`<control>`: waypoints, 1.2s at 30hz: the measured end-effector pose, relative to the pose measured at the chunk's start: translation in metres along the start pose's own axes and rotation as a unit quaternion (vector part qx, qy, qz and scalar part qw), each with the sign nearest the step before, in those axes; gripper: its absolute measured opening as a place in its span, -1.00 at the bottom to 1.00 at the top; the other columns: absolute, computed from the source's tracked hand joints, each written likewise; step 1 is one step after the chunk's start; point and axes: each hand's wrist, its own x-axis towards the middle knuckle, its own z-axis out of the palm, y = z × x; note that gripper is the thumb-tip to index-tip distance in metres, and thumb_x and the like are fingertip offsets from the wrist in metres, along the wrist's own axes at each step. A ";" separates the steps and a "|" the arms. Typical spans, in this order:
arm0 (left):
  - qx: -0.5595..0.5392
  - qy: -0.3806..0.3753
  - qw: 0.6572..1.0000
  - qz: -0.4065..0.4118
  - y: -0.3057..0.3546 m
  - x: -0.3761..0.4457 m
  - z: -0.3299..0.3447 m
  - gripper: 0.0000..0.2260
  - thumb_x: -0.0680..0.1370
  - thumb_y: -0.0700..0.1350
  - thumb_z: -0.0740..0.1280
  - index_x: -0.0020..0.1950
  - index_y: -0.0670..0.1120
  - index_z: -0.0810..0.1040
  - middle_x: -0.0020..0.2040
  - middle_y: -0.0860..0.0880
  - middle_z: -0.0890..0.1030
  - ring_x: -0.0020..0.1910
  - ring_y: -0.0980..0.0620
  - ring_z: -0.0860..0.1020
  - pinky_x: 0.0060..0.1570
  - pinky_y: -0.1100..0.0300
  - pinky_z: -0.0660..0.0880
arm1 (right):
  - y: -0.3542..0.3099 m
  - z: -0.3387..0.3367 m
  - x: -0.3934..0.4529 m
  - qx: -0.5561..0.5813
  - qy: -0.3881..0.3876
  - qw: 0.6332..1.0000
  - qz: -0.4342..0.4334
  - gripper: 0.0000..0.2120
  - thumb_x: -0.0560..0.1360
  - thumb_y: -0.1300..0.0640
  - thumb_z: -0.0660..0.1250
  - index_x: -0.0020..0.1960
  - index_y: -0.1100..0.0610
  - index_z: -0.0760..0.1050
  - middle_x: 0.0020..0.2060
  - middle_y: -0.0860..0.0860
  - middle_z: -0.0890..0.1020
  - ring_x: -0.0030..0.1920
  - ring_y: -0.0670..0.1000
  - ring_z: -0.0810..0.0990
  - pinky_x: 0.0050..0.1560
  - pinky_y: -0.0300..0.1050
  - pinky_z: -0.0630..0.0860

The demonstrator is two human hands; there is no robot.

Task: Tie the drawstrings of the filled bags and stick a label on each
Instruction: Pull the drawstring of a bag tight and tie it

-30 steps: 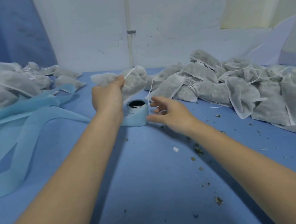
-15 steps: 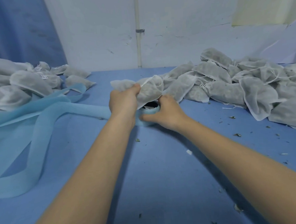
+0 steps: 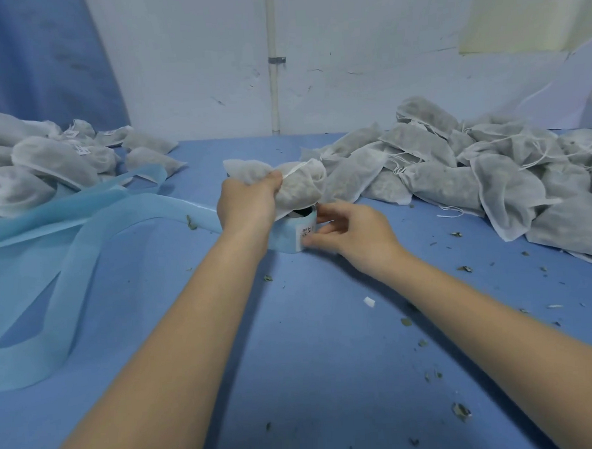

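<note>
My left hand (image 3: 247,204) grips a filled white mesh bag (image 3: 297,184) by its gathered neck and holds it just above the label roll (image 3: 290,236). The roll is light blue and stands on the table at the centre. A white label (image 3: 306,231) with dark print shows on its right side. My right hand (image 3: 351,230) is at that side of the roll, and its fingertips pinch the label's edge. Part of the roll is hidden behind the bag and my left hand.
A heap of filled bags (image 3: 473,170) with loose drawstrings covers the right of the blue table (image 3: 312,360). Labelled bags (image 3: 44,158) lie piled at the left. Long blue backing strip (image 3: 66,257) loops over the left side. Leaf crumbs are scattered on the table.
My right hand moved from open in the air onto the roll, then slid to its right side and took the label's edge. My left hand brought the bag down over the roll.
</note>
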 end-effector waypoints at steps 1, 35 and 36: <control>0.006 0.002 1.000 0.001 -0.001 0.000 0.001 -0.61 0.48 -0.02 0.40 0.22 -0.19 0.46 0.11 -0.07 0.58 0.10 -0.07 0.54 0.17 0.05 0.48 | 0.000 0.002 -0.001 0.005 0.013 1.000 -0.004 -0.63 0.34 0.17 0.55 0.13 0.08 0.62 -0.26 -0.12 0.64 -0.26 -0.24 0.56 -0.08 -0.47 0.42; 0.038 0.025 0.999 0.019 -0.001 -0.001 0.001 -0.59 0.48 0.02 0.39 0.21 -0.18 0.45 0.02 -0.02 0.51 0.02 -0.05 0.48 -0.03 0.18 0.39 | -0.013 0.007 -0.028 -0.124 -0.031 0.989 -0.069 -0.80 0.28 -0.03 0.58 -0.23 -0.03 0.58 -0.01 -0.07 0.39 0.02 -0.12 0.40 0.07 -0.29 0.37; 0.020 0.022 0.999 0.024 0.000 -0.001 0.001 -0.62 0.47 0.00 0.41 0.18 -0.16 0.46 0.04 -0.01 0.53 0.00 -0.03 0.49 -0.04 0.19 0.38 | -0.017 0.002 -0.029 -0.113 -0.031 0.991 -0.068 -0.78 0.27 -0.04 0.59 -0.24 -0.06 0.56 0.01 -0.08 0.38 0.02 -0.14 0.38 0.04 -0.34 0.33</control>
